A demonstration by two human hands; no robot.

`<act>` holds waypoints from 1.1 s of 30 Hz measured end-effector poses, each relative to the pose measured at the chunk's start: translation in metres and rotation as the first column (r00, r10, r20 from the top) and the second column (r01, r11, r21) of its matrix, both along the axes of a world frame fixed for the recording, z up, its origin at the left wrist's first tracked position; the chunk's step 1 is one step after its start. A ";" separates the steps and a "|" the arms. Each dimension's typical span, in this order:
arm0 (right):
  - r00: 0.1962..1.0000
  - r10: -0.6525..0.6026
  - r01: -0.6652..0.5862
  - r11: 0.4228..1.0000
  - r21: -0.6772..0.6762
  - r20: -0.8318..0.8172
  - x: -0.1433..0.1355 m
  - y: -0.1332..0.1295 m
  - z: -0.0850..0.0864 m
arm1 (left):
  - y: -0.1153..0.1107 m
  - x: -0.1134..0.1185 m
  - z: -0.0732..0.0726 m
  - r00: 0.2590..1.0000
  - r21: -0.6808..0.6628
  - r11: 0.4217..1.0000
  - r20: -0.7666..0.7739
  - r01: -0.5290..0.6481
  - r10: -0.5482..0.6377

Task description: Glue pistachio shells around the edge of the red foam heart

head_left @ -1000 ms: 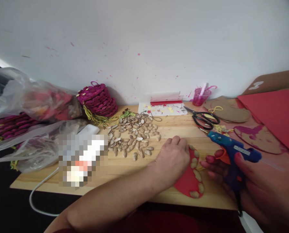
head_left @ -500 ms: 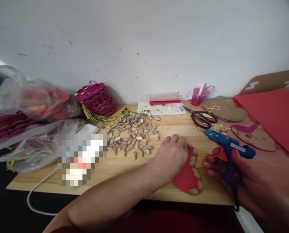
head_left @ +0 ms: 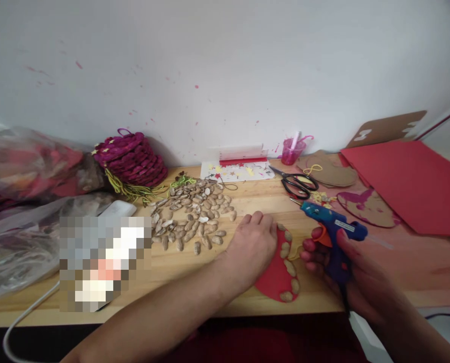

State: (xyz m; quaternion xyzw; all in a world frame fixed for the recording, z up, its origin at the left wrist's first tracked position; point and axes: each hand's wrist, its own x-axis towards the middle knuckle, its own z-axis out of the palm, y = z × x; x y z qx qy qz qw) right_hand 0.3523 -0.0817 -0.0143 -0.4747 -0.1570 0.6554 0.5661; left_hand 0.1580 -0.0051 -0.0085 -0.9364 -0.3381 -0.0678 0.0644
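Pale wooden table (head_left: 253,199), white wall (head_left: 225,60) behind. Right hand (head_left: 361,275) grips blue glue gun (head_left: 334,219). Left hand (head_left: 254,247) curls over red cutout (head_left: 272,277) on table, peanuts (head_left: 290,267) along right rim; cannot tell whether it pinches anything.

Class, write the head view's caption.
Left hand at a red cutout bearing peanuts, right hand holding a glue gun.

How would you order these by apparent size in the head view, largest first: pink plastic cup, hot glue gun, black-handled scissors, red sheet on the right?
1. Red sheet
2. Hot glue gun
3. Black-handled scissors
4. Pink plastic cup
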 end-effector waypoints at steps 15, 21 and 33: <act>1.000 0.001 -0.001 1.000 0.003 -0.015 0.001 -0.005 0.002 | -0.002 0.002 0.003 1.000 -0.005 1.000 -0.018 -0.017 0.017; 0.996 0.086 -0.086 0.996 -0.017 -0.039 0.006 -0.002 0.006 | -0.003 0.001 0.002 1.000 -0.001 1.000 -0.001 -0.020 0.020; 0.997 0.077 -0.077 0.996 -0.034 -0.002 0.006 0.001 0.001 | -0.004 -0.001 0.002 1.000 -0.001 1.000 -0.003 -0.009 0.009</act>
